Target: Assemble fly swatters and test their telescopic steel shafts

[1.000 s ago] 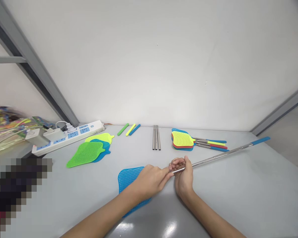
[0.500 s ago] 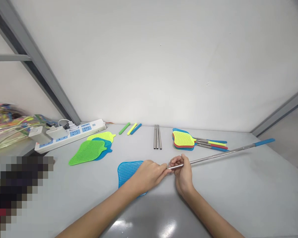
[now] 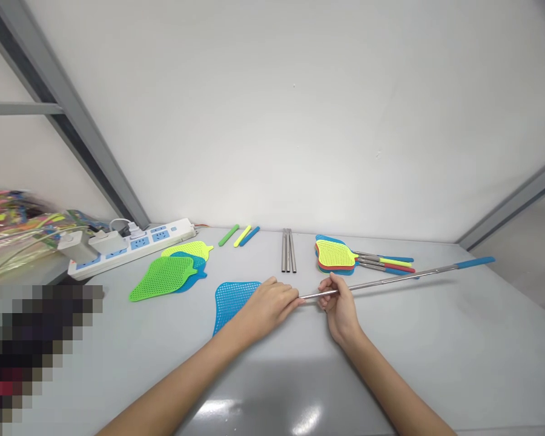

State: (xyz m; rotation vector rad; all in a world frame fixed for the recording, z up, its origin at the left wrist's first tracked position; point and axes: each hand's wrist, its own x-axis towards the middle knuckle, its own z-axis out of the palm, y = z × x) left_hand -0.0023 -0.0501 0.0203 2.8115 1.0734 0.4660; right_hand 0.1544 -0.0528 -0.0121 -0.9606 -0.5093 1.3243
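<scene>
My left hand [image 3: 272, 306] is closed around the neck of a blue mesh fly swatter head [image 3: 234, 300], which shows beyond its far side. From its fingertips a thin telescopic metal rod [image 3: 381, 281] runs out to the right, drawn long, with a blue grip [image 3: 476, 263] at its far end. My right hand [image 3: 344, 312] pinches this rod between thumb and fingers, a short way from the left. Where the rod meets the swatter's neck is hidden under my left fingers, so I cannot tell how they join.
Loose swatter heads, green [image 3: 163, 278] on top, lie at the left. Green, yellow and blue grips [image 3: 229, 235] and three metal tubes [image 3: 288, 251] are near the wall. Swatters with rods are stacked at right [image 3: 336, 254]. A power strip [image 3: 131, 245] holds plugs.
Both hands have shifted slightly farther up the table, and the right hand sits a little farther along the rod from the left. The rod's grip end has dropped slightly and moved left.
</scene>
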